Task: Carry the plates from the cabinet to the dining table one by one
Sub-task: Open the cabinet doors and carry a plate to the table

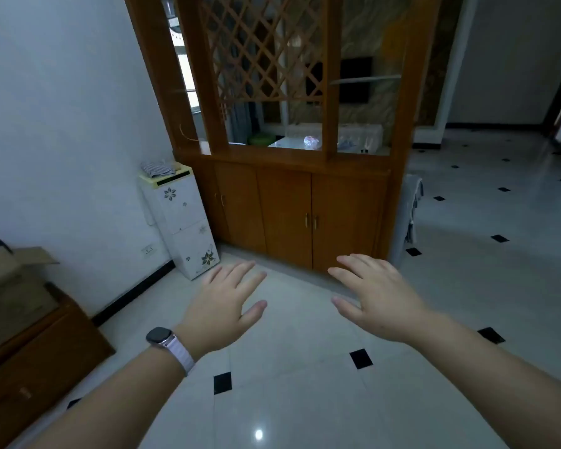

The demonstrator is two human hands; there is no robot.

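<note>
Both hands empty, fingers spread: left hand [222, 307], right hand [374, 299]. Brown wooden cabinet [300, 218] doors closed, contents hidden.

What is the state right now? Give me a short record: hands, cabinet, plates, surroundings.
left hand: open, empty, held out above the floor; watch on the wrist
right hand: open, empty, held out
cabinet: wooden, ahead of both hands, lower doors closed, not touched
plates: none in view
beside the cabinet: white flowered stand, between cabinet and wall
near the wall: cardboard box
</note>
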